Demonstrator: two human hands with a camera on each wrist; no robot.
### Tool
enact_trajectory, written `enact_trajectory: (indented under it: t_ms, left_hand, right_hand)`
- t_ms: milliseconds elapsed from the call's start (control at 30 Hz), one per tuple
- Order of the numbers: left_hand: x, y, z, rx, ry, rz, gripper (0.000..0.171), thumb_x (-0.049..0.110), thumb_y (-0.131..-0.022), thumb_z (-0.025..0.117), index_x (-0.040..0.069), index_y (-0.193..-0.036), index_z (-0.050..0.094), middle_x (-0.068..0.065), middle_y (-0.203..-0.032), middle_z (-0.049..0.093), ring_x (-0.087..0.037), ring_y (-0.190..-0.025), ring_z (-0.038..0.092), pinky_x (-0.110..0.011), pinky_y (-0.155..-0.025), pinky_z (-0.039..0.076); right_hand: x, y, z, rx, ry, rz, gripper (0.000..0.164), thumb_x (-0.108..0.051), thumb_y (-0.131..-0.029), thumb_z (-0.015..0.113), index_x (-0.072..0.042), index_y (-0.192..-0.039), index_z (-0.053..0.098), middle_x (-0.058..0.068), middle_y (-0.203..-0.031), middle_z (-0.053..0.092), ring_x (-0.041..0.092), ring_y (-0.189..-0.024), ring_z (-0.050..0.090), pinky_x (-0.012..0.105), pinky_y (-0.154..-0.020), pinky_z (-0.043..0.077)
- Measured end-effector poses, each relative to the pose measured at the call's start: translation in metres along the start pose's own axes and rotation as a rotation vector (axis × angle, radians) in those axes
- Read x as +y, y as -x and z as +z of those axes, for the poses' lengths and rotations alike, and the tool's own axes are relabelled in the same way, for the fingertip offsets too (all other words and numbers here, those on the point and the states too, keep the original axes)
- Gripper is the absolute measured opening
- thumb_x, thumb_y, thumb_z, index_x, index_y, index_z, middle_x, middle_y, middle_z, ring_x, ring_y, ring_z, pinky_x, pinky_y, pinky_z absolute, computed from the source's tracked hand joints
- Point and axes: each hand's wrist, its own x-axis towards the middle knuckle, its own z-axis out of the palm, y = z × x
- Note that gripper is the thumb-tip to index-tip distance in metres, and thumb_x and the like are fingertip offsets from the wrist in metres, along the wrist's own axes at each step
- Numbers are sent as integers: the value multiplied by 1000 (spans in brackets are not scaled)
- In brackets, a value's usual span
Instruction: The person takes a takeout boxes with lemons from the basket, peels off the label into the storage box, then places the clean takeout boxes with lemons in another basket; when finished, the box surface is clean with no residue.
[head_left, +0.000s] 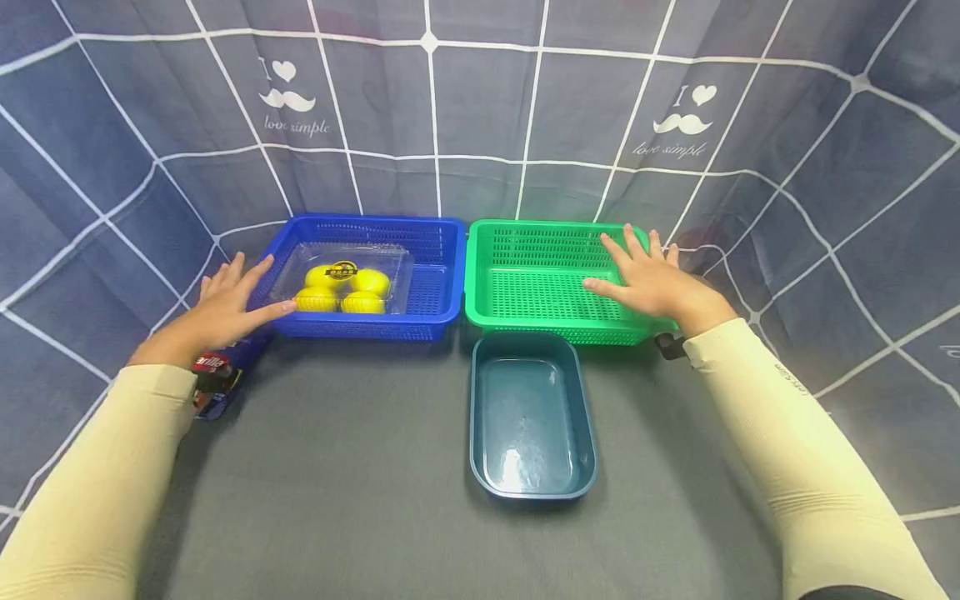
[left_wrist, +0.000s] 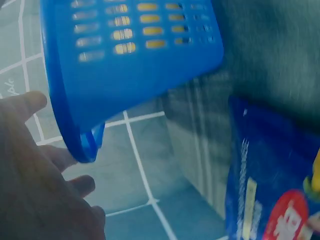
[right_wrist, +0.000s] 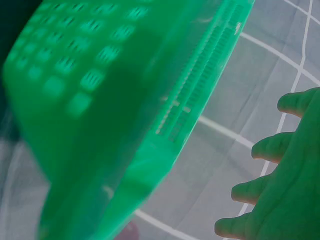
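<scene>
My left hand [head_left: 217, 312] is spread, fingers apart, at the left end of a blue perforated basket [head_left: 450, 312]. In the left wrist view its fingers lie beside the basket's rim [left_wrist: 57, 110]; whether they touch it I cannot tell. Inside the basket sits a clear plastic box [head_left: 401, 275] of several round yellow items [head_left: 318, 298] with a black-and-yellow label. Over the right end of a green perforated basket [head_left: 517, 321] my right hand [head_left: 648, 282] is held with its fingers spread. The right wrist view shows those fingers apart from the green wall [right_wrist: 115, 125], holding nothing.
A deep teal rectangular tub [head_left: 480, 417] stands in front of the green basket on the grey cloth [head_left: 337, 467]. Below my left wrist lies a dark blue package [head_left: 240, 354] with a red oval logo. Grey checked cloth [head_left: 480, 100] rises behind and on both sides.
</scene>
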Motion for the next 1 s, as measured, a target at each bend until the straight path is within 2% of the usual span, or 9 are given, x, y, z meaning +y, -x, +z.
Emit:
enact_trajectory:
  t_ms: [133,267,367,500,600,733,833,1000]
  left_hand:
    - [1,2,7,48,72,-24,93,53,-86,58,17,-152,4,-26,-149,-16,-50,-131,-16,-61,-98,-19]
    - [1,0,11,113,112,-72,103,55,-81,64,13,-152,3,-28,-150,-10,-49,-133,-13,-68,-98,-7]
    - [1,-1,12,158,160,-96,108,54,-78,69,9,-151,4,-30,-150,0,-49,-134,-2,-69,-99,4]
    - [1,1,13,172,268,-138,107,51,-77,71,7,-151,6,-29,-149,13,-48,-132,14,-66,-100,14]
    - [1,4,16,162,349,-204,109,53,-76,71,11,-151,4,-26,-150,14,-48,-131,19,-66,-100,16]
    - [2,7,21,143,434,-283,111,57,-74,71,18,-152,1,-22,-152,8,-48,-132,15,-67,-99,16]
    - [4,8,26,146,496,-315,110,57,-73,72,20,-152,4,-20,-153,6,-47,-133,13,-66,-100,15]
    - [8,10,31,182,672,-378,108,50,-72,76,26,-152,8,-17,-153,11,-38,-129,24,-56,-104,22]
  right_hand:
    - [-11,-7,1,-2,0,-26,88,-76,-84,28,-29,-150,-8,15,-152,-17,49,-129,-20,72,-93,-12]
    - [-25,-15,-1,9,-4,-54,88,-77,-84,28,-31,-149,-9,14,-153,-15,47,-130,-20,70,-95,-12]
    - [-37,-23,-4,7,-10,-80,87,-77,-83,27,-33,-149,-9,12,-153,-15,46,-130,-20,69,-96,-12]
    - [-56,-36,-6,-1,-18,-105,89,-79,-82,26,-33,-149,-8,10,-153,-14,45,-132,-18,67,-99,-9]
    - [-73,-47,-7,-6,-28,-124,90,-81,-80,26,-34,-149,-8,9,-154,-14,44,-132,-17,65,-101,-8]
    - [-95,-59,-6,-13,-37,-157,89,-83,-78,25,-38,-148,-9,8,-154,-12,43,-133,-15,64,-102,-6]
    - [-112,-65,-6,-16,-34,-179,89,-83,-77,24,-40,-147,-9,7,-155,-11,44,-134,-11,63,-103,-5]
    - [-141,-78,-4,-29,-27,-228,90,-85,-76,22,-39,-147,-9,6,-154,-11,45,-134,-9,61,-105,-4]
